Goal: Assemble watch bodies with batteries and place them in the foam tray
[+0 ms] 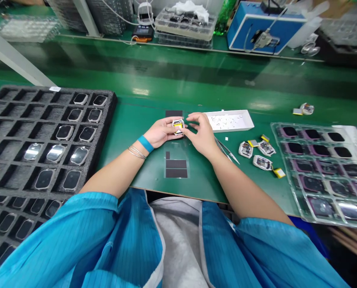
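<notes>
A smartwatch case (178, 123) with a yellow battery inside sits in the fingers of my left hand (160, 132), above the green bench. My right hand (202, 134) is at the case's right side. Its thumb rests by the case edge, while the curved fingers stand apart from the thumb. Beneath the right wrist lie tweezers (227, 150), partly hidden by the arm. Below my hands is a clear sheet with black rectangular patches (176, 168). Another dark patch (174, 113) lies just beyond the left hand.
A white tray (246, 119) holds small bits. Several opened watch cases (262, 162) with yellow batteries lie to the right, beside a clear plastic tray (296, 196) of watch parts. A black foam tray (106, 120) with watches fills the left. A blue box (265, 30) stands on the back shelf.
</notes>
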The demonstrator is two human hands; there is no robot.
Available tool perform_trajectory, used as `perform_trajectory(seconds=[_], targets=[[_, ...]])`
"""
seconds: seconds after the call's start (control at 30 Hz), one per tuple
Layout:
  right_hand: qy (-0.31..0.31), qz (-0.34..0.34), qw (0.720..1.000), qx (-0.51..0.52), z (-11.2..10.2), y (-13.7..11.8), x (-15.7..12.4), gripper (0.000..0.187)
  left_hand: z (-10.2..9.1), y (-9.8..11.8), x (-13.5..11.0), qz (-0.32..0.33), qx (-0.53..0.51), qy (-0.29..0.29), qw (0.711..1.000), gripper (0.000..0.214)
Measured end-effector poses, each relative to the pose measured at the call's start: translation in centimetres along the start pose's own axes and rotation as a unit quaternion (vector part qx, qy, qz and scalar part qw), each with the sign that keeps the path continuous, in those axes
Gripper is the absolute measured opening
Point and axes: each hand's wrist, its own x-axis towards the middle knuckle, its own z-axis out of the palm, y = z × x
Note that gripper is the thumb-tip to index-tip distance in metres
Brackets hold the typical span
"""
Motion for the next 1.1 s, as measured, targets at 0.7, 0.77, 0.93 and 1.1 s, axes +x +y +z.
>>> perform_trajectory(seconds=[0.7,0.77,0.93,1.1], targets=[[-0.004,0.133,0.98,0.149,1.3,0.5,0.1,0.053,-0.5,2.8,-4.6,0.12,-0.019,0.119,0.986,0.044],[0.004,0.14,0.979,0.147,1.3,0.3,-0.1,0.047,-1.9,3.9,-8.4,0.162,-0.018,0.127,0.978,0.048],[0.016,0.162,0.979,0.125,1.6,0.0,-0.3,0.047,-8.7,6.7,-17.0,0.32,0.264,0.292,0.862,0.063],[-0.01,0.14,0.986,0.087,1.7,0.5,-0.3,0.048,-14.8,11.3,-19.7,0.275,0.55,0.541,0.574,0.068]])
